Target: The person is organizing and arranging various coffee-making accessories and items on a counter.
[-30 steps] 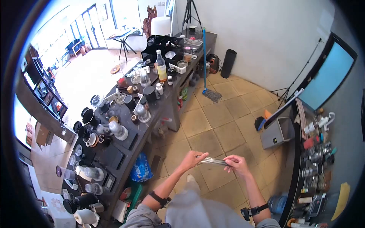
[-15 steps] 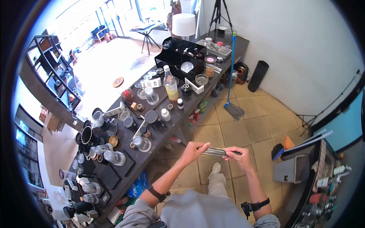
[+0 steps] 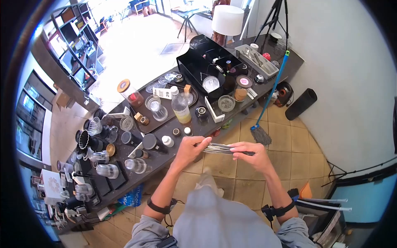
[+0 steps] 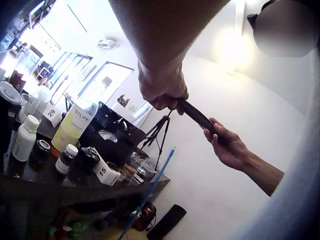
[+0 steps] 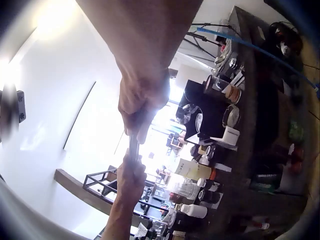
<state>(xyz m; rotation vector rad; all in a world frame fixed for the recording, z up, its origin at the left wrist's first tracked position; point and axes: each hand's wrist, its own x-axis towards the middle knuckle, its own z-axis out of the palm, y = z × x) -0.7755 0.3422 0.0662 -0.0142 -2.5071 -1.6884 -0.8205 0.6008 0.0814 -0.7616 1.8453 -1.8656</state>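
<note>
A bundle of thin metal utensils [image 3: 218, 149] is stretched level between both hands, above the floor by the counter's edge. The left hand [image 3: 191, 152] grips one end, and the right hand [image 3: 253, 155] pinches the other between thumb and fingers. From the left wrist view, the left hand [image 4: 162, 86] curls round the bundle's dark end [image 4: 197, 114], with the right hand [image 4: 231, 147] at the far end. In the right wrist view the bundle [image 5: 133, 149] runs between the right hand [image 5: 142, 100] and the left hand [image 5: 131, 182]. Exact utensil types cannot be told.
A dark counter [image 3: 165, 159] holds jars, glasses, a yellow-labelled bottle [image 3: 181, 108], a black organizer [image 3: 194, 66] and a grey tray of utensils [image 3: 257, 62]. A blue-handled mop [image 3: 273, 93] leans at its right end. A black cylinder [image 3: 301, 104] stands by the wall.
The view has shifted toward the counter's far end, so the organizer and utensil tray appear nearer. Both hands have moved with the bundle, still holding it between them.
</note>
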